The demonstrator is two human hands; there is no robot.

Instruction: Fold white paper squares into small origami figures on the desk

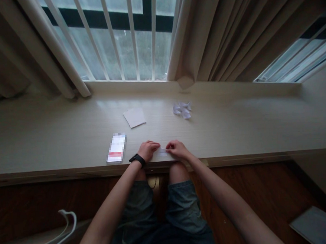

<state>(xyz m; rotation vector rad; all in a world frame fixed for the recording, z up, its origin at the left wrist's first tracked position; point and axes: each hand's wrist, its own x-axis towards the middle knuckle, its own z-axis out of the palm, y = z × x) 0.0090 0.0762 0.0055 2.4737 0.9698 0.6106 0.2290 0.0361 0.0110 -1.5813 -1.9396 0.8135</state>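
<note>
A small piece of white paper (162, 150) lies near the front edge of the pale wooden counter, between my two hands. At its left side, my left hand (149, 150) grips it with fingers held together; a black watch (137, 159) is on that wrist. My right hand (177, 149) pinches the paper's right side between thumb and fingers. Parts of the paper are hidden under my fingertips. Beyond my hands, a stack of square white paper (134, 117) lies to the left, and several folded paper pieces (182, 110) are clustered to the right.
Left of my hands a phone (116, 148) with a lit, blurred-out screen lies on the counter (236, 128). Behind stand a barred window (121, 43) and beige curtains (215, 33). A white hanger-like object (66, 221) is at lower left, a grey flat object (321, 224) at lower right.
</note>
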